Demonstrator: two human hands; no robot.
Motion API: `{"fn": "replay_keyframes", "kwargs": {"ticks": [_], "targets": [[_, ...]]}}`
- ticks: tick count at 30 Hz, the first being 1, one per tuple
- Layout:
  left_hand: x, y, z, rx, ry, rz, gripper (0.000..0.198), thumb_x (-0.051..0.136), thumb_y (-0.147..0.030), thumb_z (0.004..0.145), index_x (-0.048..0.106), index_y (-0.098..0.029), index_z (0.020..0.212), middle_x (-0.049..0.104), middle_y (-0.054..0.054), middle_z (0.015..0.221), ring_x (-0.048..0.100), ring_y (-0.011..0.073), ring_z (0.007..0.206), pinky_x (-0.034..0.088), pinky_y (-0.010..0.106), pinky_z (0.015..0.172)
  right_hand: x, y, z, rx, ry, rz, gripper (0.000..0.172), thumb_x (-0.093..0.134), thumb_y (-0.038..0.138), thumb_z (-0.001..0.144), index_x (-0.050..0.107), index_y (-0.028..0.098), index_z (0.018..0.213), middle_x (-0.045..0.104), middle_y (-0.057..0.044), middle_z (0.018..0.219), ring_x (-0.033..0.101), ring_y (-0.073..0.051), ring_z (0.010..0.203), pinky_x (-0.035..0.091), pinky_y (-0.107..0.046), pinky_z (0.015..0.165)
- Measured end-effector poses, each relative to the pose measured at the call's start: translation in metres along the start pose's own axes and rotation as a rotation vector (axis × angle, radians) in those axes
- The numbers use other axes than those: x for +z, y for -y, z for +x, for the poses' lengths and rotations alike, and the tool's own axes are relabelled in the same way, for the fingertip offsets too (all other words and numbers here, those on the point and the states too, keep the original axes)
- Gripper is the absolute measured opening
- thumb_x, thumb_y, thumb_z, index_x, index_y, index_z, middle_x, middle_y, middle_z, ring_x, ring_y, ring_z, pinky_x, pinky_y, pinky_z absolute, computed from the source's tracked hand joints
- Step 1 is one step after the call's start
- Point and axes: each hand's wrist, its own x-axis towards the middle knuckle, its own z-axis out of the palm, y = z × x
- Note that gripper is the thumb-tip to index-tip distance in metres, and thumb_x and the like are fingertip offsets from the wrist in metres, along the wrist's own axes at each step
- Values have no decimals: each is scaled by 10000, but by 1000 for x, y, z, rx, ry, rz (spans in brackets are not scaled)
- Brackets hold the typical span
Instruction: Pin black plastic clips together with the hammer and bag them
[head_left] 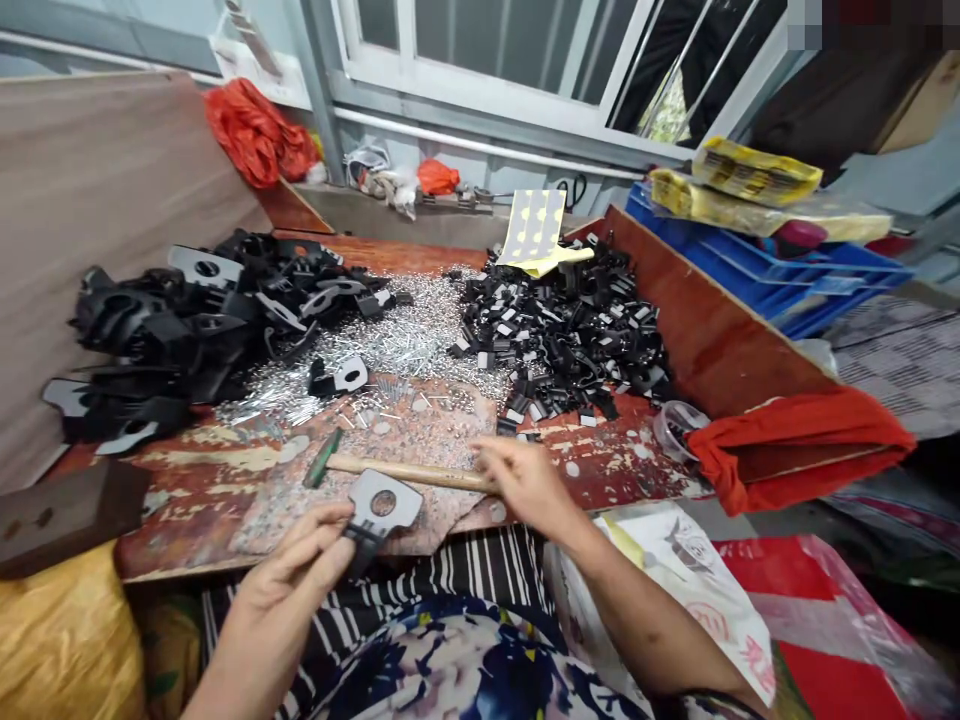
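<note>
Right, I'm looking down onto a worn red bench [176,500], its paint scraped pale in patches, with a speckled slab [281,505] near the front edge. Across the back I've got a window [495,40] with a white frame, and off to the right sits a blue crate [780,285] with yellow packets [757,172] on top. Heaped on the left, black parts [172,335]; in the middle, a glittering spread of metal pins [420,320]; on the right, small black clips [562,340], with a grey-and-yellow card [534,225] at the back of that pile.

Down to the hands! The left hand [304,560] has its grip closed, thumb and fingers pinched on the black end of a grey-faced piece [366,490], which sits just above the slab's front edge, round hole facing up at me. Just beyond it lies the hammer [450,478], green head to the left. The right hand [525,485] is at the handle's far end, fingers curled and close together; whether that grip is clamped on the wood, I can't tell.
</note>
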Motion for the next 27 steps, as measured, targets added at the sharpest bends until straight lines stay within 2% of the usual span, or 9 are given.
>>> {"fn": "replay_keyframes", "kwargs": {"ticks": [3,5,9,12,14,16,19,23,27], "targets": [[0,-3,-2,-256,-142,-253,436,867,-569,589,803,-235,862,778,58,1108,677,324,1105,593,385,922,-50,-33,-8,76,-269,-291,332,436,319,1012,748,218,1060,741,-106,1095,678,-236,1008,510,-377,901],[3,-7,-5,-354,-105,-334,487,874,-574,576,807,-213,896,797,72,1040,709,327,1012,623,403,834,-63,-47,-13,80,-315,-404,296,462,329,1005,736,218,1002,729,-102,1045,659,-236,994,472,-359,912],[13,-11,-13,-426,11,-354,466,919,-508,564,812,-182,880,808,99,978,730,336,973,606,436,854,-50,-54,-13,25,-329,-775,302,479,409,1015,692,202,1070,693,-117,1016,616,-257,993,432,-355,858],[14,-9,-17,-387,35,-350,465,901,-499,627,816,-177,951,804,109,1029,727,299,984,582,384,862,-34,-59,-9,56,-373,-1020,348,543,500,974,660,173,955,667,-136,935,597,-285,936,408,-367,783],[9,-5,-20,-375,46,-317,471,882,-501,667,810,-188,1011,782,112,1129,719,269,963,574,335,799,-27,-67,-6,41,-398,-915,310,583,483,950,632,179,918,670,-126,938,603,-286,938,419,-376,791],[2,-1,-21,-373,58,-256,446,876,-501,677,811,-202,1002,725,110,1259,697,245,955,558,290,730,-23,-73,-3,-1,-431,-671,213,604,407,935,614,194,927,689,-89,929,628,-260,902,452,-373,800],[-2,4,-21,-324,98,-143,366,877,-509,662,815,-190,831,632,104,1358,641,252,1029,539,247,657,-20,-65,-1,-78,-476,-425,112,551,281,942,626,211,985,712,-61,961,659,-222,910,505,-366,840],[8,-3,-16,-199,187,-75,327,856,-494,676,799,-177,730,602,109,1278,611,237,943,551,256,598,-11,-17,0,-362,-475,-369,247,514,170,937,715,226,1068,706,-90,1045,658,-225,1022,515,-426,971],[29,-20,-9,-112,258,-158,277,848,-440,700,782,-172,726,590,85,1153,579,170,804,573,258,604,16,31,4,-536,-275,-224,313,510,104,927,734,264,1075,766,-22,1015,710,-184,940,421,-520,1148]]}}
